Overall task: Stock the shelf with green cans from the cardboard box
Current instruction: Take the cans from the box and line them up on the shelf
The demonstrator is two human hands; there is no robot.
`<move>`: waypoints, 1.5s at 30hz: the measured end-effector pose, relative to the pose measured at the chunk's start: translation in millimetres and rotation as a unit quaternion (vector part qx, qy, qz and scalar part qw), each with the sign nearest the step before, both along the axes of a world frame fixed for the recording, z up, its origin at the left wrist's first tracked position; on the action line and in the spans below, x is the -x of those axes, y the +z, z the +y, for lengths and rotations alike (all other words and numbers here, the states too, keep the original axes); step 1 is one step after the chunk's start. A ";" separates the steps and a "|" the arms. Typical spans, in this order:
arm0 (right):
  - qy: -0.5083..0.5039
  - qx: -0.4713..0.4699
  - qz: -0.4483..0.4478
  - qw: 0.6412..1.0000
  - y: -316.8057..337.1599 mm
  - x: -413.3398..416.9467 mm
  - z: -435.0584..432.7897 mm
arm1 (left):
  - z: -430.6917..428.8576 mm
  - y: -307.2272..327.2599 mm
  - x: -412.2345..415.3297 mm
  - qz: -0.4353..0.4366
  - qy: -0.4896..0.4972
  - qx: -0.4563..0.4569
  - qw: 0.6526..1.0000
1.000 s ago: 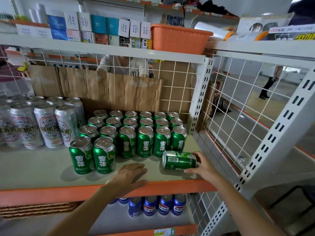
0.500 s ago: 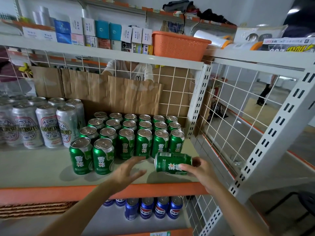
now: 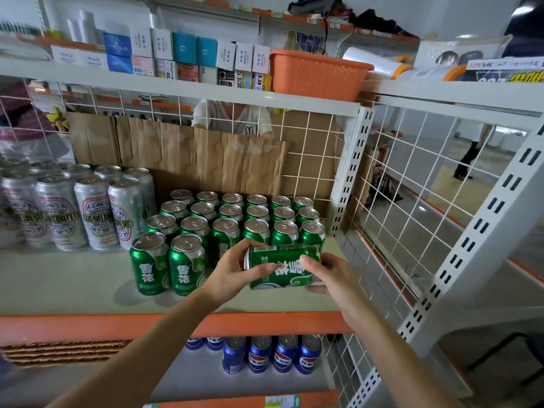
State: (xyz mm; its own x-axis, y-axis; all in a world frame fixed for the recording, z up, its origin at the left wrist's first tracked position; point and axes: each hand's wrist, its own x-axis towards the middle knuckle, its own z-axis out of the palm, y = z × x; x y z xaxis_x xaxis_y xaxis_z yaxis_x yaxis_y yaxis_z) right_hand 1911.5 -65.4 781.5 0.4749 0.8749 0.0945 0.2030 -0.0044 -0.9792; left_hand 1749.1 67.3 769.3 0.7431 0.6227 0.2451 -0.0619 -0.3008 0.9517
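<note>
The metal shelf [image 3: 73, 284] has a smooth pale board, an orange front edge and a white wire grid at the back. A wrinkled cardboard sheet [image 3: 206, 160] leans on the grid and hides what is behind it. The green cans [image 3: 229, 219] stand upright in rows; the back ones show only shiny tops. The tall silver cans [image 3: 94, 213] are cut off at the left. A single can [image 3: 279, 267] lies sideways above the board, just before the rows. The left hand [image 3: 232, 272] and right hand [image 3: 332, 278] both grip it, one at each end; some right fingers are hidden.

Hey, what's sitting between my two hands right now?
A green can, turned on its side, gripped at one end by the left hand and at the other by the right hand, seen in the head view.
</note>
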 end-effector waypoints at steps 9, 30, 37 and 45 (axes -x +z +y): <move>0.074 -0.113 0.073 0.988 -14.8 6.7 -2.1 | -15.1 7.2 -8.1 -0.058 0.009 0.149 0.987; 0.110 -0.187 0.135 0.967 19.0 -5.9 6.5 | -29.1 14.2 -12.0 -0.043 -0.007 0.049 0.998; 0.116 -0.155 0.085 0.977 31.5 -11.4 8.3 | -37.7 9.9 -13.5 -0.003 -0.028 0.022 0.999; 0.101 -0.135 0.085 0.982 30.0 -2.8 10.9 | -46.1 8.0 -15.2 -0.035 0.053 0.013 0.998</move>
State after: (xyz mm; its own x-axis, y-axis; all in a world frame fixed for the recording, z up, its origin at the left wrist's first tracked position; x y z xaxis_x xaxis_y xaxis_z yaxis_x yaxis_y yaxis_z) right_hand 1914.3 -54.6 811.6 0.3235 0.9069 0.2701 0.0061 0.2834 -0.9590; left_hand 1764.3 21.2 777.3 0.6551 0.7035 0.2757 -0.0970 -0.2836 0.9540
